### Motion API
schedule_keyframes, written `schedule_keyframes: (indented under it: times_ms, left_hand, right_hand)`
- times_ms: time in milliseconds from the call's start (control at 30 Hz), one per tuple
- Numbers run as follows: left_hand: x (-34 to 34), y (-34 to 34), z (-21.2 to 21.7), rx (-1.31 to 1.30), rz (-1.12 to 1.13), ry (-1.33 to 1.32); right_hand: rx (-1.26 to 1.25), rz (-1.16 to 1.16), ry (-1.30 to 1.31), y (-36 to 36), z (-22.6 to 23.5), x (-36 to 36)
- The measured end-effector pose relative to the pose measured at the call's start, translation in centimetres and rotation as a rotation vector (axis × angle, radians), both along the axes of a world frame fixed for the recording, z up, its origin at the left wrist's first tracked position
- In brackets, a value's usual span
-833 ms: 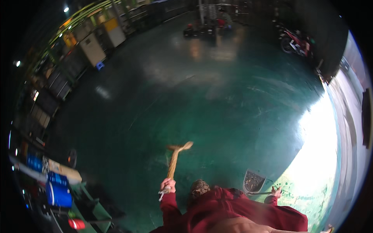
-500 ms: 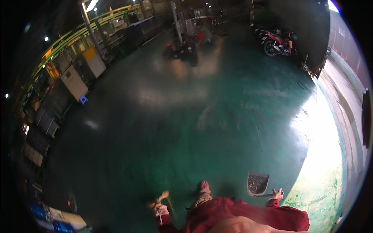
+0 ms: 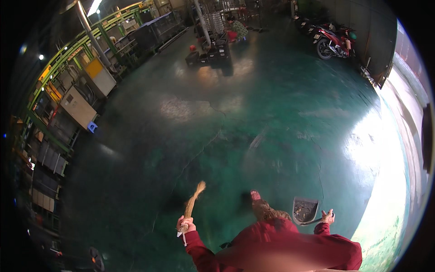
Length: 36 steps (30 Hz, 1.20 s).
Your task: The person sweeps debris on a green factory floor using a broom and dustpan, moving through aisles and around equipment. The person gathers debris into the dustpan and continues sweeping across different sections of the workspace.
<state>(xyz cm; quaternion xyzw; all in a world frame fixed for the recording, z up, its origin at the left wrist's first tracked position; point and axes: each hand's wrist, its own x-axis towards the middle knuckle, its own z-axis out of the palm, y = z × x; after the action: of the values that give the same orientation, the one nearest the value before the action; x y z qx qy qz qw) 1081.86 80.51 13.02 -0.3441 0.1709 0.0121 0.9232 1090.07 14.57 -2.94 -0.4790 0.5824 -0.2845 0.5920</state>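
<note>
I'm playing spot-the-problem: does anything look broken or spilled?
Yes, the green floor looks damaged: jagged, crack-like lines run beyond the broom, breaking up the smooth surface. The debris sits inside the dustpan, so nothing odd there.

The left hand (image 3: 186,224) is hiding part of the broom (image 3: 193,205) from me; the dustpan's (image 3: 297,218) scraps (image 3: 305,211) are looking too small to identify.

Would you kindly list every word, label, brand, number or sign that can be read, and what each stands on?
No text is readable.
Beige cabinet: dark marks, too small to read.
Red motorbike: any lettering is too small to read.
Straw hand broom and dustpan: no lettering visible.
</note>
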Motion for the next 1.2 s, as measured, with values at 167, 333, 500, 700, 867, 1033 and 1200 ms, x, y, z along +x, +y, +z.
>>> schedule_keyframes:
  times_ms: [167,333,500,700,867,1033,1200]
  left_hand:
    - [10.5,2.5,0.8,0.048,-0.103,0.104]
    - [19.0,5.7,5.5,0.016,0.051,0.149]
    - [33.5,9.1,1.3,0.223,0.148,0.371]
    - [45.4,26.5,-8.3,0.642,0.178,0.560]
    - [58.0,36.5,-0.3,0.607,0.080,0.431]
    - [67.8,48.2,6.5,0.291,0.246,0.442]
    - [79.3,57.7,6.6,0.179,0.281,0.327]
  right_hand:
    - [0.035,0.054,-0.095,3.9,-0.3,12.1]
    - [-0.066,0.269,-0.280,12.6,6.5,28.2]
    - [-0.093,0.334,-0.121,14.6,5.5,43.2]
    - [0.118,0.270,-0.154,31.5,7.9,56.5]
    - [0.029,0.152,-0.342,43.2,8.8,68.4]
    - [0.017,0.252,-0.363,56.6,9.4,81.6]
    - [0.044,0.181,-0.254,67.3,5.7,97.1]
